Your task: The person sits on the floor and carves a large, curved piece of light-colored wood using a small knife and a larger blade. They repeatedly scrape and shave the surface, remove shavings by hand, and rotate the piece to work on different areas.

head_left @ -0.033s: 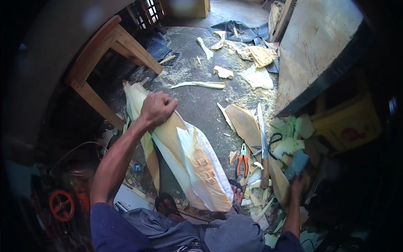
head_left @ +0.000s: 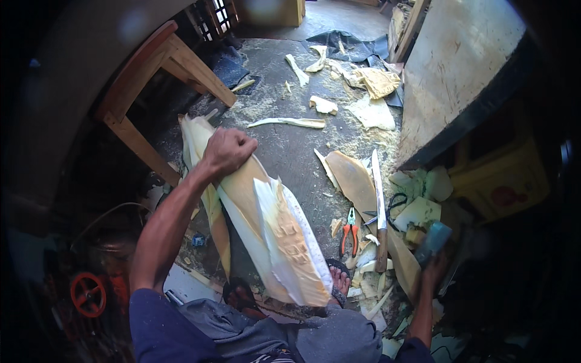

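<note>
My left hand (head_left: 229,151) is closed over the upper edge of a long yellow-and-white foam piece (head_left: 242,199). That piece slants down to my lap, and its lower part has a rough, carved-looking surface. Low on the right, in shadow, my right hand (head_left: 434,272) is wrapped round a blue-grey, block-shaped thing (head_left: 434,236) whose kind I cannot make out. Between the hands lie a long knife (head_left: 379,206) with a wooden handle and pliers (head_left: 348,232) with orange-and-black grips. Beside the knife rests a curved tan sheet (head_left: 351,175).
A wooden stool (head_left: 142,103) stands at the left. Foam scraps (head_left: 370,112) and crumbs litter the dark floor. A pale panel (head_left: 463,72) leans at the right, near a yellow container (head_left: 502,175). A red handwheel (head_left: 88,294) sits at lower left.
The blue-grey thing in my right hand has shifted slightly and turned. My left hand and the foam piece have barely moved.
</note>
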A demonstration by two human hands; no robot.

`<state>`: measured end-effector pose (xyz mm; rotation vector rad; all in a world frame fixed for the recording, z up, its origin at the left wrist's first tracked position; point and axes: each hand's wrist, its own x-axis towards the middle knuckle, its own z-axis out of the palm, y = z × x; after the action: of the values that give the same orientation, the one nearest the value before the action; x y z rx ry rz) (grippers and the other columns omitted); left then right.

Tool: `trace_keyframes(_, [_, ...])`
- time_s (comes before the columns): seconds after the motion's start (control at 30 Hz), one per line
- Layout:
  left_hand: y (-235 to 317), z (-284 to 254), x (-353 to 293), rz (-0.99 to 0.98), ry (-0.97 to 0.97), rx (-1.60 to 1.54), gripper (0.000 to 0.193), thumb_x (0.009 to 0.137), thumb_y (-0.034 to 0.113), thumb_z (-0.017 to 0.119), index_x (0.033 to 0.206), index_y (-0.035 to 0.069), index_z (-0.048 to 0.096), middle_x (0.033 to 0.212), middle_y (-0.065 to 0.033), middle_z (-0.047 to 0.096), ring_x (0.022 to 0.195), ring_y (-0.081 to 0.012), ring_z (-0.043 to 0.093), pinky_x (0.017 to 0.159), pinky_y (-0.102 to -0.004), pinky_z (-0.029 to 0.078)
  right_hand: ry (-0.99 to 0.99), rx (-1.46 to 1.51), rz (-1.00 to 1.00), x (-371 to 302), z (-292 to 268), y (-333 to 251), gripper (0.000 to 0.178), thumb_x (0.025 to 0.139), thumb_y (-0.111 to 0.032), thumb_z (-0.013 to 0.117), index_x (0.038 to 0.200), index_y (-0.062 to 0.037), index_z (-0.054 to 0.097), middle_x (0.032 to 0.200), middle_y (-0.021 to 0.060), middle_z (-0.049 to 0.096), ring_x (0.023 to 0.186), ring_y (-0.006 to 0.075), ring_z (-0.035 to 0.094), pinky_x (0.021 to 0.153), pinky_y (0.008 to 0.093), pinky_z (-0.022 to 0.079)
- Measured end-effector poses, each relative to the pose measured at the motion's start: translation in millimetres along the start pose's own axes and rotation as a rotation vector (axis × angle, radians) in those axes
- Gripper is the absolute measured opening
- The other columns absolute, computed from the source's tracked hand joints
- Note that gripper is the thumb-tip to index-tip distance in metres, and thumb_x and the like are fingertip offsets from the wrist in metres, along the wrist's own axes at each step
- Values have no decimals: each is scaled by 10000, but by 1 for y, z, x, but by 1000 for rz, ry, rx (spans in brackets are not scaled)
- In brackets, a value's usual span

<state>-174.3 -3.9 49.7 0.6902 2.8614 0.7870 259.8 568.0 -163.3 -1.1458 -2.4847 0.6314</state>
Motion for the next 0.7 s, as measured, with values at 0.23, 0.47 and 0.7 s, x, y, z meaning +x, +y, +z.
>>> trace_keyframes(0.23, [-35, -49, 102, 19, -428, 135, 384, 909, 372, 635, 795, 7, 665, 683, -157, 589, 621, -274, 541, 629, -417, 437, 69, 72, 45, 18, -89, -10, 591, 1095, -293, 478, 1615, -59, 324, 1671, 208, 305, 1539, 324, 313, 1191, 413, 335])
trace_keyframes(0.47, [-54, -58, 147, 94, -539, -88, 530, 896, 442, 693, 722, -34, 540, 632, -60, 423, 631, -134, 462, 601, -391, 397, -682, 890, 174, -28, -81, -226, 1052, 876, -542, 721, 1650, -47, 209, 1589, 183, 372, 1385, 314, 463, 1065, 439, 448])
trace_keyframes(0.7, [-54, -49, 133, 10, -431, 75, 540, 836, 464, 662, 797, -74, 676, 780, -198, 658, 714, -261, 605, 678, -433, 467, -1389, 1116, 281, -132, -47, -312, 1138, 776, -279, 876, 1597, 105, 188, 1470, 195, 492, 1142, 270, 641, 967, 409, 524])
